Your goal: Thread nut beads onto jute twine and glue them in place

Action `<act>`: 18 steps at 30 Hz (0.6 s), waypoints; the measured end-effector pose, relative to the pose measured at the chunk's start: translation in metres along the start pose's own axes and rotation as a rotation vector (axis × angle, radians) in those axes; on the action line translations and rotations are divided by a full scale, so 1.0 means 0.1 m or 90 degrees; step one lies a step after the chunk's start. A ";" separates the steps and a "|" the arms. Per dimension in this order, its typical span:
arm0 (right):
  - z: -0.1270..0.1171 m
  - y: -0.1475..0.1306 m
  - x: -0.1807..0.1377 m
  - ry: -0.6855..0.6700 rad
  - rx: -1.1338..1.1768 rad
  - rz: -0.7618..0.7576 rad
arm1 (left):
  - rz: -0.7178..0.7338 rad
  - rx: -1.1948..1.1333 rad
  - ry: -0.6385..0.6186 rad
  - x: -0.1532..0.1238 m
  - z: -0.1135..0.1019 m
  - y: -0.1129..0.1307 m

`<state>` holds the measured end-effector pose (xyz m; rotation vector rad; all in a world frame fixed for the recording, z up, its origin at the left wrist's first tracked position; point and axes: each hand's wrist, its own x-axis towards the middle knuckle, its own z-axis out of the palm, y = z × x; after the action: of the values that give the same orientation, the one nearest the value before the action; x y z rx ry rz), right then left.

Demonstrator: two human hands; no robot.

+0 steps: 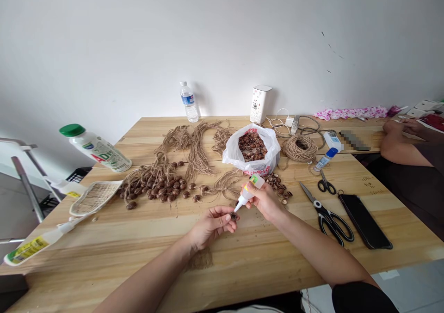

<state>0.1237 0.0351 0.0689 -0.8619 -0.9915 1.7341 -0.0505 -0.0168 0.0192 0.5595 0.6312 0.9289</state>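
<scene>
My left hand pinches a small brown nut shell just above the wooden table. My right hand grips a small white glue bottle tilted down, its nozzle tip touching the shell. Behind my hands lies a heap of brown shells tied on jute cords. A white plastic bag full of shells stands open further back, with loose shells beside it.
Black scissors, small scissors and a dark phone lie at the right. A twine coil, glue bottles, a water bottle and a green-capped bottle stand around. Another person's arm rests far right.
</scene>
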 end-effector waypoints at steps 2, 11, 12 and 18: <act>0.00 0.00 0.00 0.000 0.000 0.000 | 0.001 0.002 -0.001 0.00 0.00 0.00; 0.00 0.00 0.00 0.002 -0.006 -0.001 | -0.003 0.006 0.005 0.01 0.00 0.00; -0.01 0.00 0.00 0.002 -0.007 -0.001 | -0.003 0.006 0.006 0.01 0.00 0.00; -0.01 -0.01 0.00 0.008 -0.011 -0.004 | -0.005 0.007 0.003 0.00 0.00 0.00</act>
<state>0.1248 0.0356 0.0689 -0.8787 -1.0006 1.7150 -0.0506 -0.0166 0.0189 0.5654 0.6424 0.9197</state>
